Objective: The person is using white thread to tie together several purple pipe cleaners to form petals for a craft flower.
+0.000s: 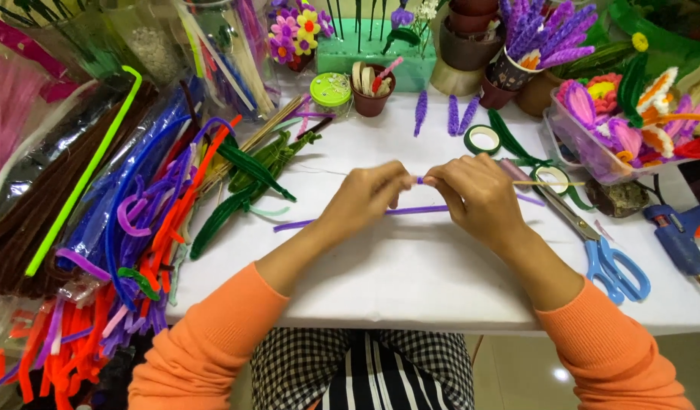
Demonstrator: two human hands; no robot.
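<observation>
Purple pipe cleaner [365,215], thin, fuzzy, lying roughly level above white table, pinched mid-length

Hands: left hand [365,199] and right hand [479,199] meeting at table [411,281] centre, pinching pipe cleaner [418,209] between them.
Scissors [604,254]: lying at 3 o'clock of right hand.
Glue gun [680,235]: resting further out at 3 o'clock, near table edge.
Tape roll [483,139]: sitting at 12 o'clock of right hand.
Foam block [376,53]: standing at 12 o'clock, behind small pot [371,91].
Pipe cleaner pile [122,228]: sprawling at 9 o'clock.
Tray of flowers [593,152]: sitting at 2 o'clock.
</observation>
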